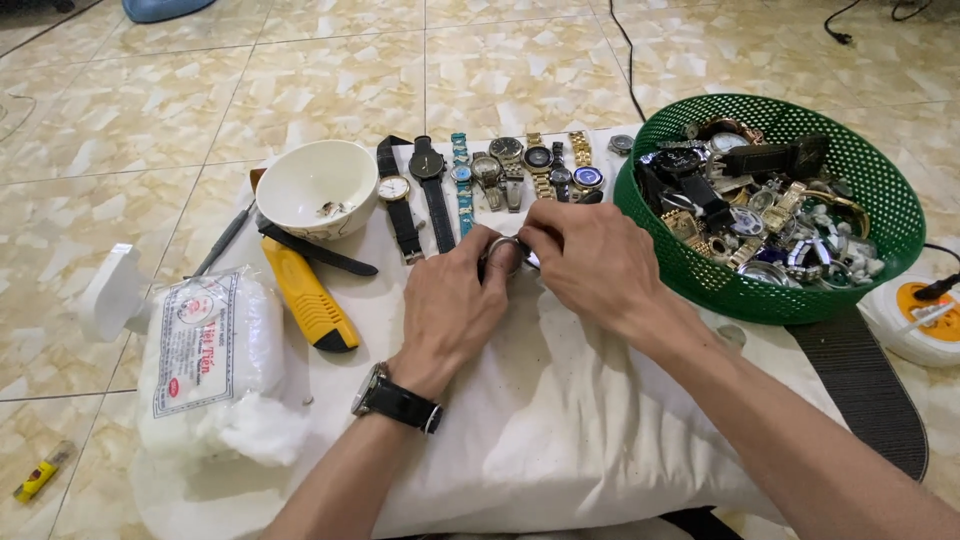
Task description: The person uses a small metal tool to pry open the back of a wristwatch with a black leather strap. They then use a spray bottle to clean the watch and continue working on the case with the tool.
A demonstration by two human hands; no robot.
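My left hand [455, 305] and my right hand [590, 262] meet over a white cloth [560, 420], both gripping a small silver watch [510, 255] between the fingertips; most of it is hidden. My left wrist wears a black-strapped watch [397, 402]. Behind the hands lies a row of several wristwatches [490, 175] side by side, with black, teal, silver and gold bands.
A green plastic basket [880, 190] full of watches stands at the right. A white bowl [315, 185], a yellow utility knife [308, 295], a dark tool [320, 255] and a bag of cotton [210, 365] lie at the left. A white and orange reel [925, 315] sits on the tiled floor.
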